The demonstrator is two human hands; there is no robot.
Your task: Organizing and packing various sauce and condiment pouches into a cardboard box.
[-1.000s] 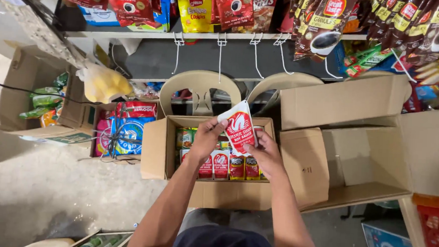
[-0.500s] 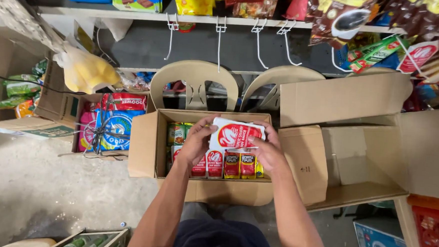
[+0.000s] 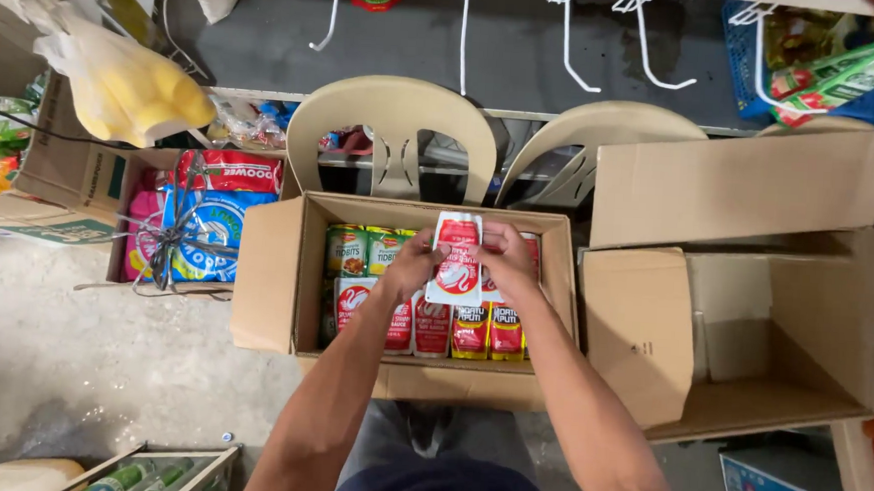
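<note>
Where a second ago the pouch [image 3: 456, 259] is held tilted above the box [image 3: 266, 276], in the head view it now stands upright and lower, just over the packed rows, so it looks close to being set among them. Half a second ago it lay sideways between the hands; it has since been turned on end.

The left hand [image 3: 414, 266] grips the pouch's left edge with its fingers curled round it. The right hand [image 3: 504, 262] pinches the right edge and top corner. Both are closed on the pouch, which is white with a red panel, at the box's centre.

The box is open, flaps out at 9 and 3 o'clock. Inside, green cans [image 3: 365, 250] sit at 10 o'clock. Small red and yellow sachets [image 3: 472, 329] stand in a row along 6 o'clock, and more red and white pouches fill the left of that row.

At 3 o'clock from the box, touching it, lies a bigger carton [image 3: 749, 192], open; as far as its inside shows, it holds nothing. At 9 o'clock a low carton [image 3: 62, 171] holds red, pink and blue packs [image 3: 209, 229] tied with string. A yellow bag [image 3: 131, 85] hangs at 10 o'clock. Two tan chairs [image 3: 394, 124] stand at 12 o'clock, behind the box.
</note>
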